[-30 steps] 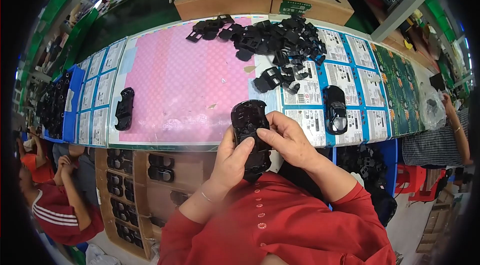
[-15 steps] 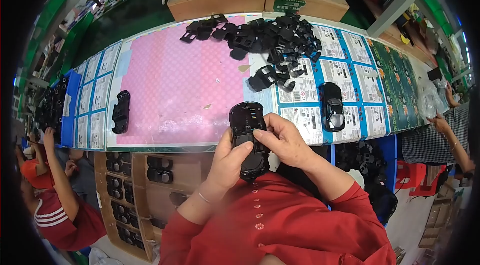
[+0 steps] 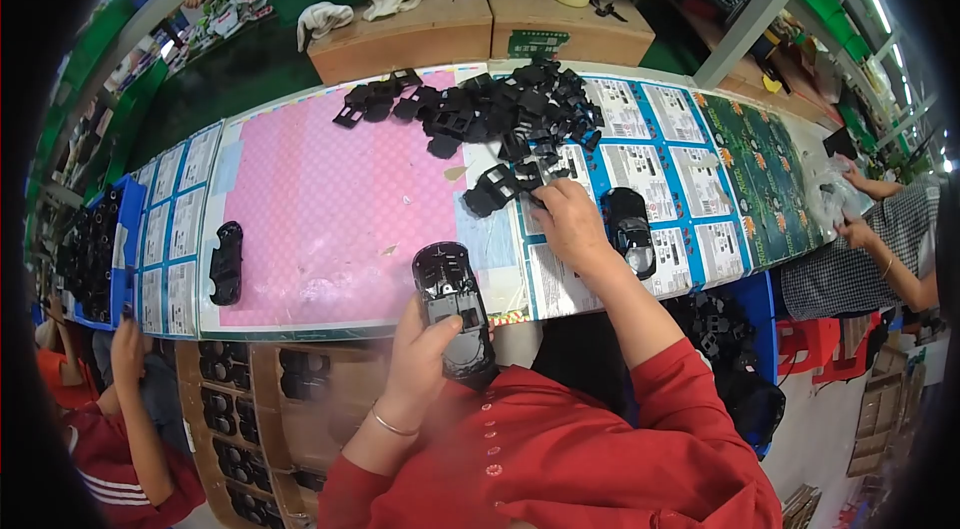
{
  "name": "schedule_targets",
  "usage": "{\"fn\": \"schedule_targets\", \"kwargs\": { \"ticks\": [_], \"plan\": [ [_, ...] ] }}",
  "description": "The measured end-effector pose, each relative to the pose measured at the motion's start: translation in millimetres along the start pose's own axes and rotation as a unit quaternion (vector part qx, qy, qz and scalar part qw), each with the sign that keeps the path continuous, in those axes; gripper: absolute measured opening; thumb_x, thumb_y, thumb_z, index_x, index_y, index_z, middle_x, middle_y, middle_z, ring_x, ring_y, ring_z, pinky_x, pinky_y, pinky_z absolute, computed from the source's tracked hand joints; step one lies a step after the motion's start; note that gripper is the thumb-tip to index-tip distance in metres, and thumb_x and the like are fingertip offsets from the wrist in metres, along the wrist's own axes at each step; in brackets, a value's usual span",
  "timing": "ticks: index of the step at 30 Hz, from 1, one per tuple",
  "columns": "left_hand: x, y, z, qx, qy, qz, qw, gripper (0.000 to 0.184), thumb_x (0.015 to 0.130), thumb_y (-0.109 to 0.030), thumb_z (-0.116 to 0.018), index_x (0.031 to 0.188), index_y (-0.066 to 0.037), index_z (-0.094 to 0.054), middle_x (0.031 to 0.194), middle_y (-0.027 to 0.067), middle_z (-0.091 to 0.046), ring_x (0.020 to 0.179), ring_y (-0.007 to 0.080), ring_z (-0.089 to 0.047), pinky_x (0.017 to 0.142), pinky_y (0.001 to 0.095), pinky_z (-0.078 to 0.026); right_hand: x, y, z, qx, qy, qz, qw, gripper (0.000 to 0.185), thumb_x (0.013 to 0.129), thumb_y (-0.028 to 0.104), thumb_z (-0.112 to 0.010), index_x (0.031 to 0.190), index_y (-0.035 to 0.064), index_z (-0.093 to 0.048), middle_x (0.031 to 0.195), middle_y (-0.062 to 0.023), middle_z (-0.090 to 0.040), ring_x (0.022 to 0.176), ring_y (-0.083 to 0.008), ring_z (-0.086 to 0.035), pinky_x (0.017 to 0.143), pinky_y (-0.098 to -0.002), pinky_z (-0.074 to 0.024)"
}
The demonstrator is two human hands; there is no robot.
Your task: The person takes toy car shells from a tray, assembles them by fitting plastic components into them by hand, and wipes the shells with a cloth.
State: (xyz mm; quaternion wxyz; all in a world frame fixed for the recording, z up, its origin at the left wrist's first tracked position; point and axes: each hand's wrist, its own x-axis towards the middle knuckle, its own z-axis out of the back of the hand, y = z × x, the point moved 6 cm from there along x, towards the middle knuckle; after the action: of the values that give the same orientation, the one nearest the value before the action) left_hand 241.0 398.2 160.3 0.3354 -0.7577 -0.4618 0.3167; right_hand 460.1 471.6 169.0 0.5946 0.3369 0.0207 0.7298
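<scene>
My left hand (image 3: 425, 344) is closed around a black toy car body (image 3: 455, 304), held hollow side up above the table's front edge, thumb across it. My right hand (image 3: 572, 219) reaches over the table with its fingers bent together at a small black plastic part (image 3: 527, 174) on the near edge of a pile of black plastic parts (image 3: 520, 109). The fingertips partly hide what they grip. Right of that hand stands a black toy car (image 3: 629, 232); another black car body (image 3: 227, 264) lies on its side on the pink sheet (image 3: 330, 219) at the left.
Blue crates of black parts stand at far left (image 3: 128, 249) and below the table at right (image 3: 762, 329). Cardboard boxes (image 3: 265, 399) with car bodies sit beneath the front edge. Co-workers' arms show at left (image 3: 135, 399) and right (image 3: 880, 249). Wooden boxes (image 3: 400, 34) line the back.
My right hand has left the car body and moved forward to the pile. The left hand alone now holds the car body, slightly further left. The whole view has shifted a little.
</scene>
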Motion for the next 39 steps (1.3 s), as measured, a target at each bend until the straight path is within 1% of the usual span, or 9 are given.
{"fn": "schedule_targets", "kwargs": {
  "ticks": [6, 8, 9, 13, 22, 24, 28, 32, 39],
  "plan": [
    [-2, -2, 11, 0.002, -0.031, 0.001, 1.000, 0.036, 0.080, -0.001, -0.050, 0.116, 0.002, -0.044, 0.093, 0.0157, -0.062, 0.080, 0.0265, -0.065, 0.074, 0.0390, -0.055, -15, 15, 11, 0.092, 0.068, -0.065, 0.991, 0.017, 0.079, 0.007, -0.066, 0.096, 0.0031, -0.062, 0.080, -0.0067, -0.062, 0.068, -0.0258, -0.058, 0.064, -0.0346, -0.0487],
    [1, 3, 16, 0.014, -0.038, 0.001, 0.999, 0.038, 0.079, 0.000, -0.050, 0.116, 0.002, -0.044, 0.093, 0.0155, -0.062, 0.080, 0.0260, -0.065, 0.075, 0.0383, -0.055, -32, 23, -4, 0.536, 0.172, -0.315, 0.764, 0.013, 0.084, 0.007, -0.064, 0.097, 0.0042, -0.061, 0.077, -0.0007, -0.062, 0.061, -0.0115, -0.055, 0.058, -0.0245, -0.0459],
    [2, 4, 16, 0.026, -0.038, -0.005, 0.999, 0.039, 0.078, 0.001, -0.051, 0.116, 0.002, -0.044, 0.093, 0.0153, -0.062, 0.080, 0.0254, -0.065, 0.075, 0.0377, -0.054, -34, 33, -2, 0.571, 0.192, -0.305, 0.738, 0.013, 0.087, 0.008, -0.064, 0.099, 0.0053, -0.061, 0.078, 0.0030, -0.059, 0.065, -0.0027, -0.051, 0.059, -0.0175, -0.0430],
    [2, 7, 9, 0.024, -0.037, 0.010, 0.999, 0.044, 0.075, 0.002, -0.053, 0.117, 0.002, -0.043, 0.096, 0.0141, -0.061, 0.082, 0.0237, -0.064, 0.077, 0.0366, -0.054, -35, 57, -2, 0.614, 0.205, -0.298, 0.701, 0.011, 0.087, 0.009, -0.063, 0.097, 0.0049, -0.061, 0.078, 0.0019, -0.060, 0.065, -0.0047, -0.053, 0.059, -0.0191, -0.0444],
    [-1, 4, 2, 0.033, -0.004, 0.016, 0.999, 0.048, 0.073, 0.009, -0.052, 0.119, 0.000, -0.042, 0.103, 0.0059, -0.055, 0.096, 0.0149, -0.057, 0.083, 0.0290, -0.049, -36, 95, -4, 0.533, 0.252, -0.208, 0.780, 0.003, 0.084, 0.000, -0.064, 0.087, -0.0009, -0.063, 0.078, -0.0016, -0.058, 0.069, -0.0091, -0.058, 0.061, -0.0214, -0.0484],
    [-3, 1, -5, 0.006, -0.011, 0.018, 1.000, 0.049, 0.072, 0.009, -0.052, 0.119, -0.001, -0.042, 0.104, 0.0058, -0.055, 0.095, 0.0139, -0.057, 0.083, 0.0284, -0.048, -30, 103, 5, 0.368, 0.192, -0.022, 0.909, 0.006, 0.080, 0.000, -0.066, 0.086, -0.0014, -0.063, 0.079, -0.0050, -0.058, 0.070, -0.0130, -0.060, 0.061, -0.0236, -0.0487],
    [-3, 0, 0, -0.001, -0.010, 0.005, 1.000, 0.046, 0.074, 0.009, -0.050, 0.118, -0.001, -0.043, 0.105, 0.0062, -0.055, 0.096, 0.0142, -0.057, 0.083, 0.0281, -0.048, -31, 124, 16, 0.234, 0.108, 0.122, 0.958, 0.020, 0.069, -0.001, -0.071, 0.088, 0.0021, -0.065, 0.079, -0.0090, -0.061, 0.069, -0.0248, -0.061, 0.060, -0.0331, -0.0484],
    [-3, -4, 8, -0.019, -0.049, 0.005, 0.999, 0.034, 0.083, 0.003, -0.052, 0.116, -0.002, -0.045, 0.101, 0.0059, -0.057, 0.090, 0.0139, -0.058, 0.078, 0.0282, -0.049, -48, 152, 29, 0.076, 0.041, 0.253, 0.964, 0.039, 0.069, 0.006, -0.063, 0.107, -0.0019, -0.060, 0.088, -0.0111, -0.065, 0.075, -0.0243, -0.062, 0.062, -0.0351, -0.0488],
    [7, -23, 48, 0.055, -0.119, -0.042, 0.991, 0.026, 0.086, -0.003, -0.057, 0.112, -0.004, -0.052, 0.093, 0.0054, -0.061, 0.079, 0.0144, -0.061, 0.072, 0.0277, -0.052, -55, 130, 28, 0.187, 0.101, 0.218, 0.952, 0.045, 0.071, 0.001, -0.060, 0.115, 0.0019, -0.057, 0.102, -0.0144, -0.063, 0.096, -0.0299, -0.060, 0.083, -0.0391, -0.0472]
  ]
}}
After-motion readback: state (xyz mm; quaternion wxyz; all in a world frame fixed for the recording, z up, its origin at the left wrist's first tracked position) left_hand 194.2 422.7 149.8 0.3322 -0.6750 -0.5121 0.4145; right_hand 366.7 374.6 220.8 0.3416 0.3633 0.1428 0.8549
